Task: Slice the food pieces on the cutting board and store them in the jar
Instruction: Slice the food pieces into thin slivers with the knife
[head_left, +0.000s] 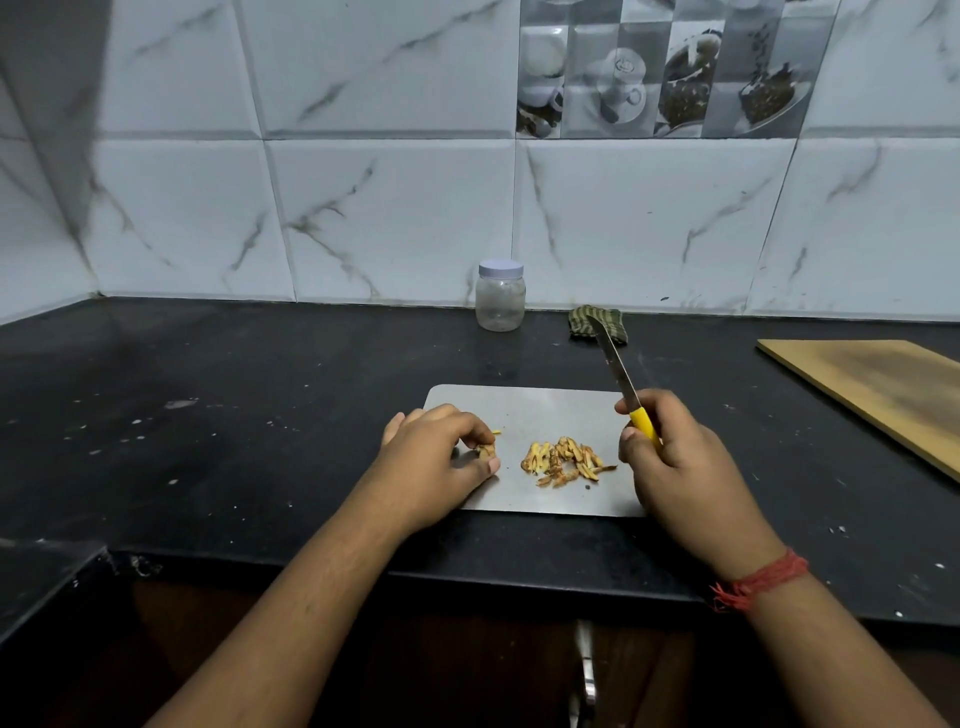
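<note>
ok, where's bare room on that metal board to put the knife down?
Free: the back strip of the cutting board, between its far edge and the slice pile. Crowded: the front, with left hand pinching a food piece and right hand gripping the knife.

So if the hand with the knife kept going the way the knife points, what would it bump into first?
Probably the striped cloth. The right hand holds the knife with its tip aimed away from the person, toward the wall, and the blade's tip overlaps that cloth in the picture. Depth is unclear, so it might pass above it and reach the tiled wall.
</note>
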